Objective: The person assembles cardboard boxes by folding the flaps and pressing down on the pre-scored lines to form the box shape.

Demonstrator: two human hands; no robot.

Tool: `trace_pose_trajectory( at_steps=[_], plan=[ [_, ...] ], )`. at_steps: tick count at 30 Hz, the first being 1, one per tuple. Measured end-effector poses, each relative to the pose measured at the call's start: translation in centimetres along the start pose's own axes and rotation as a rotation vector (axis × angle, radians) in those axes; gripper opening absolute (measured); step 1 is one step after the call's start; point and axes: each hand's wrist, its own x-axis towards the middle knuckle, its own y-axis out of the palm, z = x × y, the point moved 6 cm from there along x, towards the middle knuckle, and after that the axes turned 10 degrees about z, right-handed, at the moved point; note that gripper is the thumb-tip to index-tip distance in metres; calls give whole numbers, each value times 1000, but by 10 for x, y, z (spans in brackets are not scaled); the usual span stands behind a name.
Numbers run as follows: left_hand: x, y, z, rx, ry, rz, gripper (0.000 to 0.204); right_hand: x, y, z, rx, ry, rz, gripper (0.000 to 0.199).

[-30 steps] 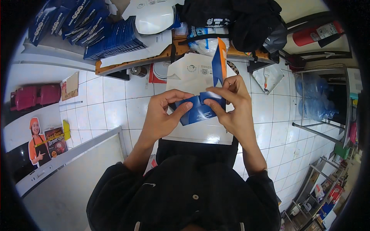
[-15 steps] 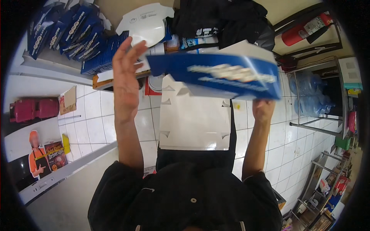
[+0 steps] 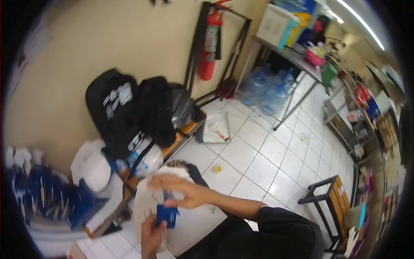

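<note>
A blue and white folded carton (image 3: 167, 216) stands above my lap, seen mostly from its narrow blue end. My left hand (image 3: 152, 236) grips its near end, thumb against the blue face. Over the carton's top, my right hand (image 3: 183, 192) is stretched out, slightly blurred, fingers extended and thumb low beside the blue panel; whether it touches the carton is unclear. Beneath lies a flat white cardboard sheet (image 3: 198, 228) across my lap.
At left, many folded blue cartons (image 3: 43, 194) are stacked beside a white molded piece (image 3: 92, 170). Black bags (image 3: 129, 108) rest on a bench against the wall. A dustpan (image 3: 215, 127), wooden stool (image 3: 336, 200) and water jugs (image 3: 271, 93) stand on the tiled floor.
My view has swung right and up. The carton, held wide by my right hand before, is now upright and gripped by my left hand. My right hand has let go and moved over it.
</note>
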Motion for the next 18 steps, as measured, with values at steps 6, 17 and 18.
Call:
trace_pose_trajectory(
  at_steps=[6, 17, 18],
  plan=[
    [5, 9, 52, -697, -96, 134, 38, -3, 12, 30, -107, -16, 355, 35],
    [-3, 13, 26, -615, -79, 73, 43, -12, 35, 37, -573, 107, 67, 27],
    [-4, 11, 21, -477, -132, 31, 40, -13, 39, 39, -571, 97, 146, 27]
  ],
)
